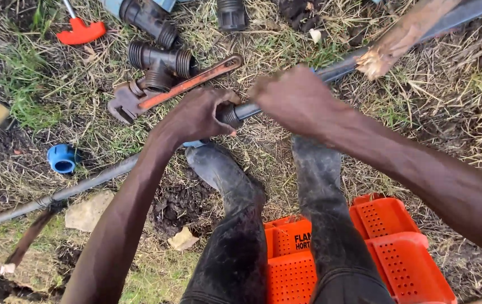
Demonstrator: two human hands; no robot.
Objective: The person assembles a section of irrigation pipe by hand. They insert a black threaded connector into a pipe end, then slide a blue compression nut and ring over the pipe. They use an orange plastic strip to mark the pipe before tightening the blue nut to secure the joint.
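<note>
Head view, looking straight down past the person's knees. The left hand is closed, its fingers wrapped around a dark threaded coupling at the end of a long grey pipe. The right hand is closed over the same pipe just beside the coupling, fingers curled under and hidden, so the two hands sit close together on either side of the joint. From the hands the pipe runs up and to the right across dry grass, passing under a splintered wooden stick. A second length of grey pipe lies on the ground from below the left wrist toward the lower left edge. Above the left hand lies a pipe wrench with an orange handle, its jaws at the left end. Touching the wrench is a black tee fitting; further black fittings lie near the top edge. A red T-handled tool rests at upper left. A blue pipe cap lies on bare soil, just above the second pipe. Two muddy dark boots stand below the hands, and an orange perforated plastic crate sits behind them at lower right.
</note>
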